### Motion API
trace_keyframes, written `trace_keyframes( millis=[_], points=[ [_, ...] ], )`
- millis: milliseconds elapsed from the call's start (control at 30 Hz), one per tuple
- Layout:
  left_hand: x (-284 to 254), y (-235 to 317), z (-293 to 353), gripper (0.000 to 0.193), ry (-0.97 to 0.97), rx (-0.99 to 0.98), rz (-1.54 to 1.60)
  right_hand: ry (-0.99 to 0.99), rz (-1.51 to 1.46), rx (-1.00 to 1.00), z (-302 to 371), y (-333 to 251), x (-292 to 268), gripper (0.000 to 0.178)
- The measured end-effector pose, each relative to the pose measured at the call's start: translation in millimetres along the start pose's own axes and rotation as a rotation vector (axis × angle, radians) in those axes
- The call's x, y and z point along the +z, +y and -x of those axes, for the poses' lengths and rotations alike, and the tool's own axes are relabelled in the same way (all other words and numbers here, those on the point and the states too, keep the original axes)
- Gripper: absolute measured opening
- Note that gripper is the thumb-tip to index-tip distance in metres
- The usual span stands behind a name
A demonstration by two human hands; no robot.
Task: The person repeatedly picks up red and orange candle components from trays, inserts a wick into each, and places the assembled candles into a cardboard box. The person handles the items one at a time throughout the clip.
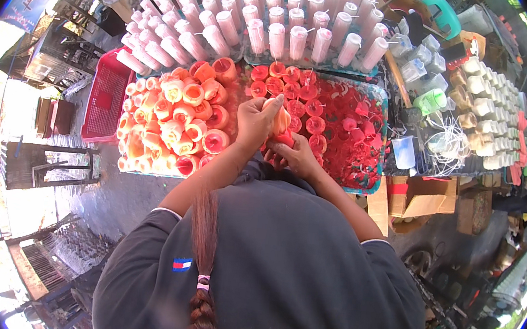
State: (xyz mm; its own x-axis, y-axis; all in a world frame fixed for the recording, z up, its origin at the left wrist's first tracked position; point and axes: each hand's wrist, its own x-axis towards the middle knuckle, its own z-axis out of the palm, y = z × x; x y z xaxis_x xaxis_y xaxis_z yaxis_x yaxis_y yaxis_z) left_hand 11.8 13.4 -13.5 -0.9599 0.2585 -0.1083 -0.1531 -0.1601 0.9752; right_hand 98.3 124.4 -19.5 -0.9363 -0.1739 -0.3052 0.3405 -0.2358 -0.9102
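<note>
In front of my chest, my left hand [256, 122] is closed around an orange wax cup [279, 116], its thumb pointing up along the side. From below, my right hand [294, 155] grips the same piece, fingers curled at its reddish lower part. My fingers hide much of its shape. To the left of my left hand, many orange cups with petal-like rims [176, 107] lie piled together. Past my hands stand short red candles with wicks [290, 90] in rows. Right of them, a tray [374, 176] carries a red, wax-spattered surface with small pinkish-red pieces [359, 126].
Tall pale-pink candles [297, 43] stand in rows at the back. A red plastic basket [104, 99] sits at the left. To the right are white wick strings [449, 142], pale cups [487, 111], a green-tinted cup [430, 102] and an open cardboard box [417, 203].
</note>
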Motion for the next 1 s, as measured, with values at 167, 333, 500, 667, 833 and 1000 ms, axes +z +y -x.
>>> trace_keyframes(
  millis=[167,333,500,667,833,1000],
  points=[
    [1.6,-1.5,-11.3,0.032,0.035,-0.024,0.056,0.049,0.032,0.049,-0.6,-7.4,-3.8,0.025],
    [0.0,-14.9,-22.1,0.032,0.059,-0.121,0.167,0.118,0.009,0.151,2.0,-15.1,-2.7,0.026],
    [-27.9,-51.2,-51.0,0.030,0.231,-0.126,0.126,0.146,-0.006,0.151,9.5,-16.3,-1.5,0.027],
    [-88.9,25.3,-89.7,0.032,0.216,-0.043,0.267,0.283,0.168,0.167,27.9,4.0,-42.7,0.026],
    [-85.4,49.7,-71.5,0.031,0.117,0.014,-0.202,0.851,1.258,0.015,1.8,14.0,-141.9,0.042],
    [-104.8,45.8,-46.4,0.029,0.067,-0.059,-0.332,0.917,1.272,0.144,-9.4,41.3,-236.1,0.046]
  ],
)
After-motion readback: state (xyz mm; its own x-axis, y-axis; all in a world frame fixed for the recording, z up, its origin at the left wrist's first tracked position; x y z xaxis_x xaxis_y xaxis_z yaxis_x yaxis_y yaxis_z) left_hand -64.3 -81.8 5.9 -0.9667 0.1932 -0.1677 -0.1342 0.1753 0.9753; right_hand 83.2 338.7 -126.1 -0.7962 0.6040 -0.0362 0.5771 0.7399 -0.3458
